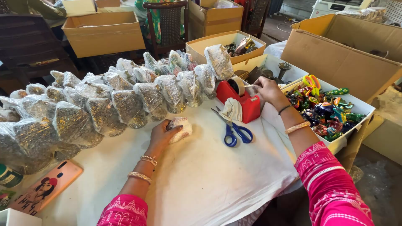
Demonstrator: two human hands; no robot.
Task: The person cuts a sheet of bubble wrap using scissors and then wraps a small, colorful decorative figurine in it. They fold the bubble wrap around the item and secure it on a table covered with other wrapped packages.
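**Hands at the wrapped bundle and the tape dispenser**

The left hand (162, 136) is gripping a small bubble-wrapped bundle (181, 127) on the white bench (201, 180). The right hand (267, 88) is pinching tape at the red tape dispenser (242, 99), just beyond blue-handled scissors (232, 129). Wrapped parcels (104, 104) are lying behind.

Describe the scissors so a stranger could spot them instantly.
Start at the white-covered table and find the red tape dispenser near its far right edge. Just in front of it lie the scissors, open, blades pointing away from the person. Their blue handles set them apart from the orange-and-green pair in the box of colourful items.
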